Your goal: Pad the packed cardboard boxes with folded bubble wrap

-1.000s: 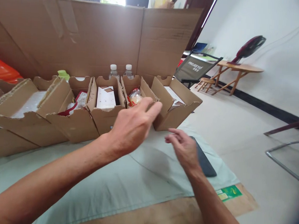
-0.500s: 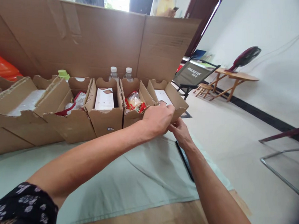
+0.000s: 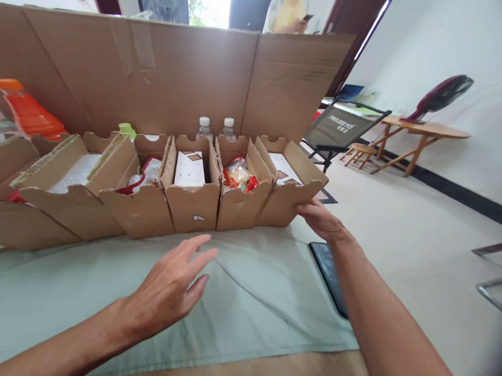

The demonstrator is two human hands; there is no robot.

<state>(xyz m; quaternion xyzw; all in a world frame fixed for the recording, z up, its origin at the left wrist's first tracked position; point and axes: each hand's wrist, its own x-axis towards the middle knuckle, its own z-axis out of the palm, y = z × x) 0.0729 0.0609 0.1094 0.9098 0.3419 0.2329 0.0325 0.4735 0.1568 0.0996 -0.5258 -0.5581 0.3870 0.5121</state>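
My left hand [image 3: 168, 284] hovers over the pale green cloth [image 3: 245, 300], fingers apart and holding nothing. At the right end of a row of open cardboard boxes, my right hand [image 3: 319, 217] grips the lower right side of the last cardboard box [image 3: 281, 206]; some of its fingers are hidden by the box. Inside that box lies a white carton [image 3: 284, 168]. The neighbouring box [image 3: 236, 212] holds a red and clear food packet [image 3: 240, 176]. Another white carton [image 3: 190, 169] stands in the box [image 3: 191, 213] left of that.
A dark phone [image 3: 328, 276] lies near my right forearm. Behind the boxes rise a tall cardboard panel [image 3: 189, 78], two clear bottles [image 3: 227, 129] and an orange bottle [image 3: 34, 112]. Beyond are a folding chair [image 3: 340, 128], a fan [image 3: 443, 100] and a person [image 3: 287, 13] holding a phone.
My left hand has left the rightmost box and moved down and left, its fingers spreading. My right hand stays at that box. The view has shifted left, showing more of the orange bottle.
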